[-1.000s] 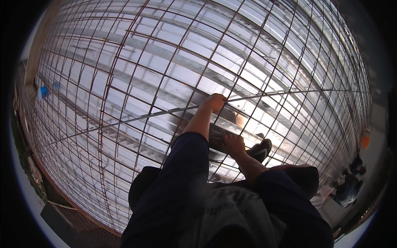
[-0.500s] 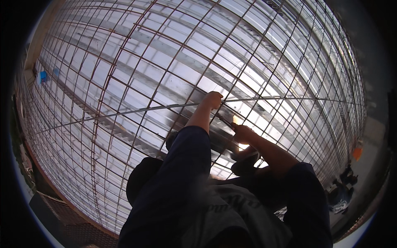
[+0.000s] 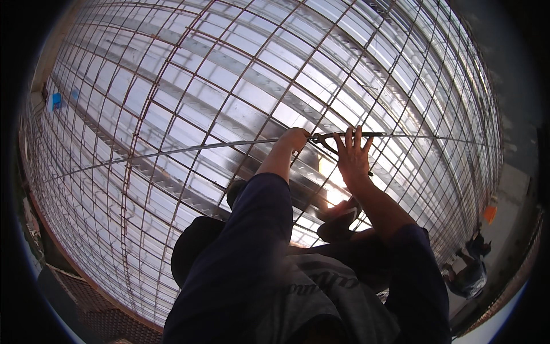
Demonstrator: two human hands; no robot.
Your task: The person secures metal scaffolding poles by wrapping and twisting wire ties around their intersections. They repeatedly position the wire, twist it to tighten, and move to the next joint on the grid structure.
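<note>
My left hand (image 3: 295, 139) is closed at the grey rod (image 3: 212, 146) that runs across the rusty wire mesh (image 3: 229, 92); what its fingers grip is hidden. Just right of it are the jaws of a pair of dark pincers (image 3: 317, 138), close to a mesh crossing. The handles of the pincers are spread apart. Over them lies my right hand (image 3: 354, 157), its fingers stretched out and separated, touching the upper handle. The end of the lower handle shows beside the palm.
Ribbed metal decking (image 3: 229, 63) lies under the mesh. My shoe (image 3: 338, 223) stands on it below the hands. A blue object (image 3: 54, 102) sits far left, an orange one (image 3: 488, 214) at the right edge. Another person (image 3: 468, 269) is at the lower right.
My right hand has moved up and its fingers have spread from a grip. The pincers have swung up to the rod and their handles have parted. My left hand stays in place.
</note>
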